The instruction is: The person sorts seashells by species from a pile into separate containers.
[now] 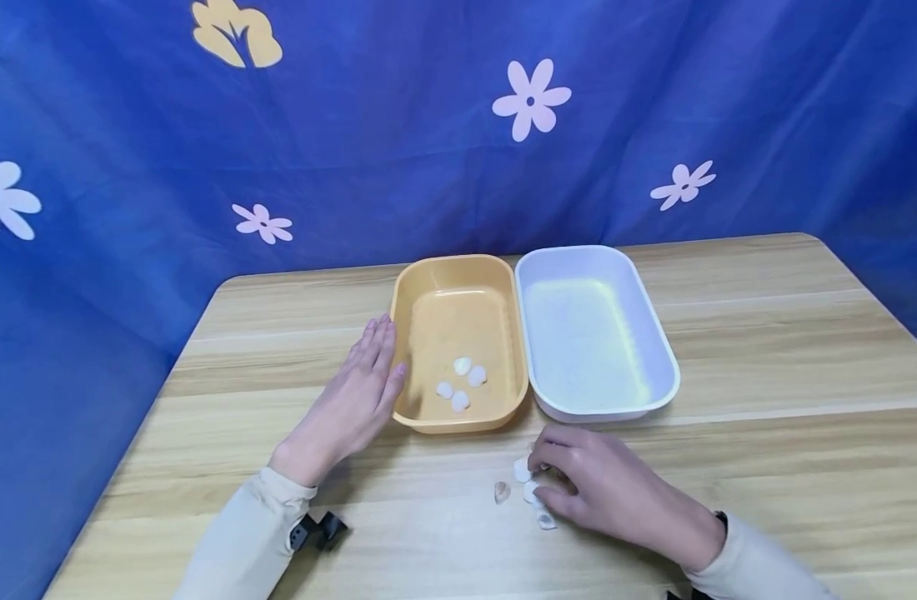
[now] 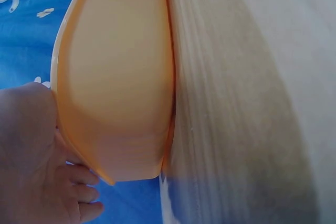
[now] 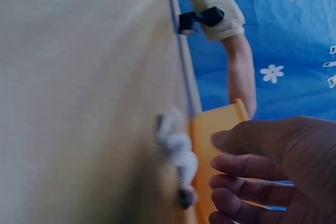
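Observation:
My left hand [image 1: 353, 400] lies with straight fingers along the left side of an orange tray [image 1: 458, 317]; in the left wrist view the hand is at the tray's rim [image 2: 59, 72]. Inside that tray are several small white shells [image 1: 460, 402]. My right hand [image 1: 612, 492] is over a loose group of shells [image 1: 522, 469] on the table, its fingers loosely bent and a gap between thumb and fingers. In the right wrist view those shells [image 3: 181, 153] look blurred, and nothing shows between the fingertips. A brownish shell [image 1: 502, 492] lies just left of the group.
A white tray [image 1: 578, 333] stands close against the orange one on its right, with no shells in it. Both are on a wood-grain table [image 1: 766, 350]. Behind the table hangs a blue curtain [image 1: 398, 150] with flower prints.

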A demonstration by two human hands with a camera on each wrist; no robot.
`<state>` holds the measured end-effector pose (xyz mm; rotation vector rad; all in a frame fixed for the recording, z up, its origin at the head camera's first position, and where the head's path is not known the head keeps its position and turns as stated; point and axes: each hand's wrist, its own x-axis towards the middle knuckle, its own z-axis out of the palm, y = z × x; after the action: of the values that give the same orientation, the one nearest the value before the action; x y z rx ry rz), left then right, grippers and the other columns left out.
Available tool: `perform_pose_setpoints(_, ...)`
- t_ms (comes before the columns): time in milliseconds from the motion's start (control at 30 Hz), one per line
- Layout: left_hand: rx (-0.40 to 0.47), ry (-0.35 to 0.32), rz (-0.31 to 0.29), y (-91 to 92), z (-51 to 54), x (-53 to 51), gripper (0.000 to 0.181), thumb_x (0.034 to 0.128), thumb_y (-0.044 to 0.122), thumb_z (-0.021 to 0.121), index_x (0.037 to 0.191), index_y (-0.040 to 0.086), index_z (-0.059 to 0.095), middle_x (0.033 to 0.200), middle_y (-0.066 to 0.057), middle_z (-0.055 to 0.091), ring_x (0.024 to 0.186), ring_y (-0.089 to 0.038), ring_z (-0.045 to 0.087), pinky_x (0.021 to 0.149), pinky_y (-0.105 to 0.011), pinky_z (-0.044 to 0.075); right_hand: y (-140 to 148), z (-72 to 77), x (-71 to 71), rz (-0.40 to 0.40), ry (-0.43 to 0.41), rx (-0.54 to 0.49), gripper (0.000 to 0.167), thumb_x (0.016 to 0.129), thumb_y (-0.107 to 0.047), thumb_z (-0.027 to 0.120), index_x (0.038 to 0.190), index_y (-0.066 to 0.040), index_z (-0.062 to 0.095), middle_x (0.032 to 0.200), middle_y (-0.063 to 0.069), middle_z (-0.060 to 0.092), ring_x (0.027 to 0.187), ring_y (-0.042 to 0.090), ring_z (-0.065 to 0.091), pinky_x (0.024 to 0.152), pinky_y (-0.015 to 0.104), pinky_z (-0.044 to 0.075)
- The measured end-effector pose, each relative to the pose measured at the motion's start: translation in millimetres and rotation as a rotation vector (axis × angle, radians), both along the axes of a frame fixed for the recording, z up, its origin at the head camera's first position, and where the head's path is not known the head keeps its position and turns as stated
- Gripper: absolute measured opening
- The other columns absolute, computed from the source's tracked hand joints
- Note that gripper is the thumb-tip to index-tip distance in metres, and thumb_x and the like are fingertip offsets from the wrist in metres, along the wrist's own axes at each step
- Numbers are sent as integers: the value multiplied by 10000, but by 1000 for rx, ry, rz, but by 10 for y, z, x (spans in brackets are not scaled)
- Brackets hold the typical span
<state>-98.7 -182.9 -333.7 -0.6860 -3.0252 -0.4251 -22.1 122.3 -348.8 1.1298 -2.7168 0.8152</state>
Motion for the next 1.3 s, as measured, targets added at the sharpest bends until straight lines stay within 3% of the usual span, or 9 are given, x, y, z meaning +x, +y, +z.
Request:
perform_pose_setpoints(100,2,-7,6,-9,7,5,635,1063,371,183,1507,-70,74,1590,-211,20,1464,-363,24,1184,-517,120,17,-83,47,-21,-29,1,135,771,-209,797,846,-142,706,868,-109,591,714,-2,516,604,165,474)
perform_pose_setpoints(267,0,-25,16,-20,18,14,639,1062,379,180,1509,-64,70,1589,-206,14,1467,-345,6,1189,-504,104,-12,-164,104,-66,27,32,167,748,-255,810,822,-158,697,850,-119,576,728,11,534,612,207,495)
perform_pose_setpoints(433,21,-19,16,-27,31,16,615,1065,327,230,1504,-78,80,1584,-225,31,1464,-360,13,1193,-492,83,-85,-162,126,-84,63,82,202,734,-291,817,827,-151,706,908,-87,618,789,97,625,633,270,522)
perform_pose_setpoints(667,25,-13,20,-28,32,13,609,1066,316,240,1504,-79,87,1584,-217,31,1463,-364,22,1188,-509,103,-129,-138,115,-100,62,117,168,722,-221,810,826,-146,702,1016,0,666,834,207,674,667,334,554)
perform_pose_setpoints(833,27,13,11,-11,25,8,604,1066,303,249,1498,-91,100,1578,-238,61,1459,-378,46,1182,-519,125,-111,-152,112,-88,89,99,159,687,-185,788,801,-144,685,960,-34,642,742,156,640,615,294,531)
perform_pose_setpoints(1000,21,13,5,5,21,2,607,1066,316,229,1497,-93,104,1576,-244,71,1459,-376,51,1183,-515,128,-101,-180,109,-72,120,75,171,638,-187,776,759,-153,659,840,-106,543,622,57,480,548,228,455)
perform_pose_setpoints(1300,22,-16,14,5,12,11,611,1066,324,226,1502,-81,91,1582,-223,43,1461,-366,33,1190,-492,94,-91,-171,118,-37,101,53,163,625,-184,761,738,-157,648,837,-121,531,644,33,443,560,193,430)
